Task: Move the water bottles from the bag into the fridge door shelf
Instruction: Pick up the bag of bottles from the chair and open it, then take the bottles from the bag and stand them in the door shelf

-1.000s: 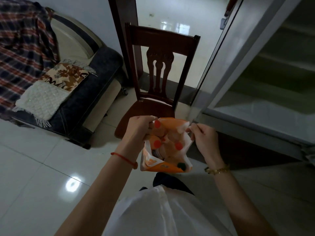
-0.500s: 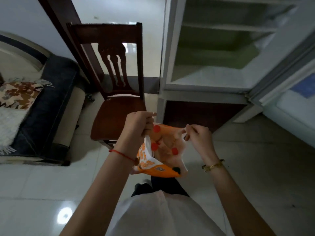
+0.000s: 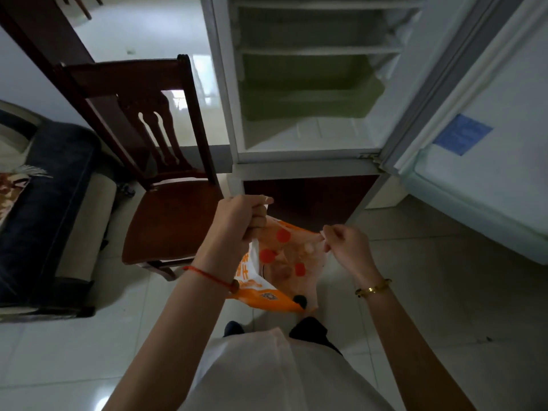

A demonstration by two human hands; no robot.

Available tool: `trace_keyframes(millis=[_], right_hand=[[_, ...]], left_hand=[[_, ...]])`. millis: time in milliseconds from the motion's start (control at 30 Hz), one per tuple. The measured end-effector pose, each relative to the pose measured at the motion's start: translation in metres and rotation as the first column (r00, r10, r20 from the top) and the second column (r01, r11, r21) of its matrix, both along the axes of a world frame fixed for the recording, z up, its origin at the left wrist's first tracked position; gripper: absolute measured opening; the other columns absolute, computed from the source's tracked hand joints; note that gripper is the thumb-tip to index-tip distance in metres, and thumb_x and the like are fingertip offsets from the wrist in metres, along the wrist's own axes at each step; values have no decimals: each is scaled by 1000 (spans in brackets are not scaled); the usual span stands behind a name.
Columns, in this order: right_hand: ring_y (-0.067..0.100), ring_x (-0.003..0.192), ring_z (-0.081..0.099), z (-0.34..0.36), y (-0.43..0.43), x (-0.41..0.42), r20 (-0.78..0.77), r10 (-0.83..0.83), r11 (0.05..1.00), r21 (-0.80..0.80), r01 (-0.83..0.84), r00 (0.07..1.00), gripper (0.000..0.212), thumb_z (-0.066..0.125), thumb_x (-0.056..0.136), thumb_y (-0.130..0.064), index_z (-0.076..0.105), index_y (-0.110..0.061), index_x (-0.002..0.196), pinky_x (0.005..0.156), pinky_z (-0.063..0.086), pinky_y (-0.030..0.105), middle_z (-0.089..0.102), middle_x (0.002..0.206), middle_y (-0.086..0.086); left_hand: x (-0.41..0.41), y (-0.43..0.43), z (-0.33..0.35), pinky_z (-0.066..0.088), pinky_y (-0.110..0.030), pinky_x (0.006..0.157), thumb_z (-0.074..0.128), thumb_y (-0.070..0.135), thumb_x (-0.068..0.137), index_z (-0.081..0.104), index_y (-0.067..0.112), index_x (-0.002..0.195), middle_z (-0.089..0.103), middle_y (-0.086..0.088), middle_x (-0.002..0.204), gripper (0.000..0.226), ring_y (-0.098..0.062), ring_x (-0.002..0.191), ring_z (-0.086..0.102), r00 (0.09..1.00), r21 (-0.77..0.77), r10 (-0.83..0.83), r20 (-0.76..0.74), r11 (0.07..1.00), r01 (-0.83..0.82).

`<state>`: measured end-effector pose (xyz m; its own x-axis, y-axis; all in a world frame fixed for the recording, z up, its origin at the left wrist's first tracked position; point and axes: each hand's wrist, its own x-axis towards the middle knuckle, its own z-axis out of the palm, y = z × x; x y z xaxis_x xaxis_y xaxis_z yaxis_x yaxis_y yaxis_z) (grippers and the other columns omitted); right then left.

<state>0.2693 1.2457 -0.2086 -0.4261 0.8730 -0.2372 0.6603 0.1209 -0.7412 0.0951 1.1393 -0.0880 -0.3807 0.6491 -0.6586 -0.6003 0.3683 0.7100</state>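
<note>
An orange and white plastic bag (image 3: 267,292) hangs between my hands in front of my waist. My left hand (image 3: 240,218) grips its left handle and my right hand (image 3: 345,246) pinches its right handle, holding the mouth apart. Inside, several red bottle caps (image 3: 283,235) show on the water bottles. The fridge (image 3: 296,161) stands open straight ahead, its shelves bare. Its door (image 3: 486,161) swings out to the right, with a pale door shelf (image 3: 462,200) along its lower edge.
A dark wooden chair (image 3: 172,215) stands just left of the fridge, close to my left hand. A dark sofa (image 3: 47,203) with a patterned cushion lies at the far left. The floor is glossy white tile (image 3: 444,292).
My view has swung right, from the chair and sofa toward the open fridge and its door. Both hands have kept hold of the bag's handles throughout.
</note>
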Motion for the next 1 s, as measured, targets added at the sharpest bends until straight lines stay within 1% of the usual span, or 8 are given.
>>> trace_keyframes(millis=[167,367,500,600,700,800,867,1000], right_hand=[[8,63,65,-6,48,28,18,92,995,28,-92,996,36,50,97,-27,70,-16,69,58,43,8,66,58,-5],[16,67,64,-10,97,41,206,238,968,28,-249,949,39,47,96,-33,68,-8,75,65,46,31,69,69,3],[16,66,57,-6,120,46,282,271,947,95,-308,920,38,46,95,-38,56,-13,70,59,40,28,57,68,-4],[17,74,55,-1,128,46,329,249,890,294,-349,911,32,50,94,-42,54,-14,79,64,46,31,55,81,-1],[14,61,53,4,128,38,241,303,856,357,-374,922,36,52,93,-45,54,-16,71,57,43,31,55,67,-4],[12,48,58,0,117,21,120,443,865,204,-458,889,52,51,91,-52,58,-13,58,54,52,35,60,53,0],[9,55,64,-4,104,6,121,513,851,63,-522,850,48,50,90,-57,64,-16,71,58,56,30,68,63,0],[12,78,64,-23,88,-19,156,570,822,-96,-562,807,30,56,90,-45,58,-18,100,63,42,21,66,90,-4]], left_hand=[[23,29,3,16,-13,28,41,6,98,54,0,112,29,10,36,20,0,26,23,997,-10,73,-21,997,-73],[47,56,8,17,-13,29,42,7,98,56,-6,123,28,9,40,31,0,28,23,987,7,143,-78,990,-143],[58,72,10,20,-13,29,41,7,98,59,-4,114,31,10,39,26,-1,27,25,978,29,183,-97,983,-181],[64,79,11,19,-13,28,40,8,99,58,3,83,30,10,38,24,-1,26,24,973,45,213,-87,977,-209],[67,85,12,19,-12,29,40,7,98,58,1,90,30,10,38,21,-1,26,24,967,55,242,-74,970,-238],[67,89,14,19,-11,29,40,7,98,58,-1,99,30,10,37,20,0,26,23,962,49,261,-79,965,-258],[66,92,14,18,-10,28,39,6,98,55,-2,105,29,11,36,19,0,26,23,960,58,267,-81,963,-263],[64,97,16,17,-11,27,40,6,98,53,1,100,30,11,36,15,0,25,23,959,54,279,-59,960,-276]])
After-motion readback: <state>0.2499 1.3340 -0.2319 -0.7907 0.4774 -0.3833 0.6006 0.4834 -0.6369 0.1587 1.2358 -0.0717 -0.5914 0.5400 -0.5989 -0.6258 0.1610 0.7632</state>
